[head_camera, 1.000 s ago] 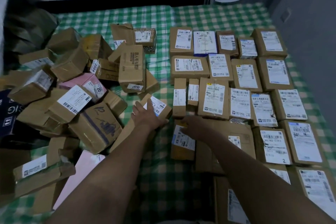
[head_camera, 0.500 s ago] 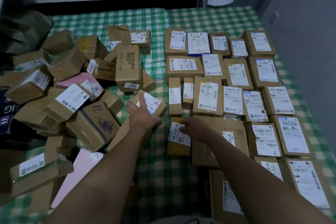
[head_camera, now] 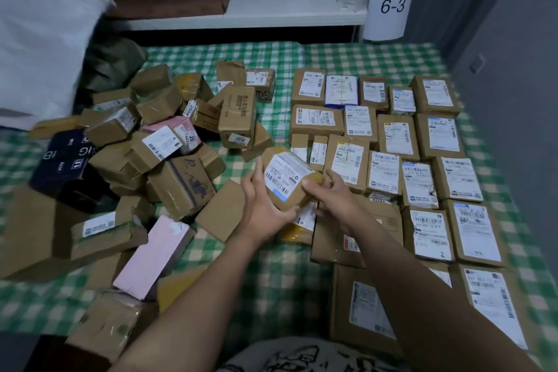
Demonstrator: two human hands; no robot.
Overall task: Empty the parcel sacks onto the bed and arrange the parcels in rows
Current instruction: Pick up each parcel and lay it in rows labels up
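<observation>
Both hands hold one brown labelled parcel (head_camera: 287,180) above the bed (head_camera: 271,275) in the middle of the view. My left hand (head_camera: 261,205) grips its left and lower side. My right hand (head_camera: 330,198) grips its right end with the thumb on top. Rows of parcels (head_camera: 392,136) lie label-up on the right half of the green checked sheet. A loose heap of parcels (head_camera: 151,142) covers the left half. A small labelled parcel (head_camera: 302,220) lies on the sheet just under my hands.
A white sack (head_camera: 39,48) bulges at the far left, a dark green sack (head_camera: 111,66) behind the heap. A pink box (head_camera: 154,254) and a dark printed box (head_camera: 63,160) lie at the left. A white shelf (head_camera: 271,9) with a "6-3" sign (head_camera: 392,0) stands behind; a grey wall closes the right.
My left hand has lifted the labelled parcel off the heap's edge, and my right hand has left the small parcel on the sheet and joined it. The camera has tilted up.
</observation>
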